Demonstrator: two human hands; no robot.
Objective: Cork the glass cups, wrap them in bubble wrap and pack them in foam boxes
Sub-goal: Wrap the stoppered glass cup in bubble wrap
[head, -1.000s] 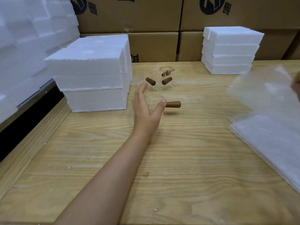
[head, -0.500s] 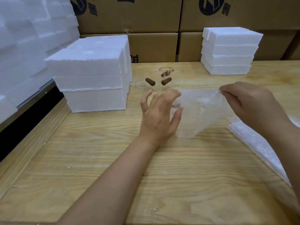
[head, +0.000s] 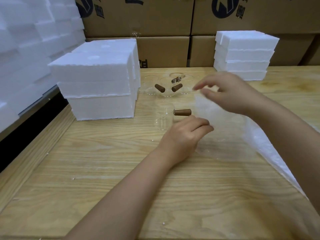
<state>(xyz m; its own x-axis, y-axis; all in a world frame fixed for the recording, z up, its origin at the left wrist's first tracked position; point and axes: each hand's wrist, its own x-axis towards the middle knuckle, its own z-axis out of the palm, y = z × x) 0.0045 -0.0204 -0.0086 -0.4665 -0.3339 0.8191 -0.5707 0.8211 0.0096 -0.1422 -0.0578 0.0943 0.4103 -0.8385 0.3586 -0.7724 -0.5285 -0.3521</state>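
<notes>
A clear glass cup [head: 163, 116] with a brown wooden handle [head: 182, 112] stands upright on the wooden table [head: 103, 170]. Just right of it, a sheet of bubble wrap [head: 220, 122] is stretched between my hands. My left hand [head: 186, 135] has its fingers curled on the sheet's near edge, right in front of the cup. My right hand [head: 230, 92], blurred, pinches the sheet's far edge above the table. Several more glass cups [head: 167, 87] with brown handles stand behind.
Stacked white foam boxes [head: 97, 87] stand left of the cups. A pile of foam lids [head: 242, 54] sits at the back right. More bubble wrap sheets [head: 280, 156] lie along the right edge. Cardboard boxes [head: 138, 14] line the back, and foam blocks [head: 26, 40] rise at the far left.
My right hand carried a bubble wrap sheet from the right pile to the middle. My left hand left the cup, moved right and took hold of the sheet's near edge.
</notes>
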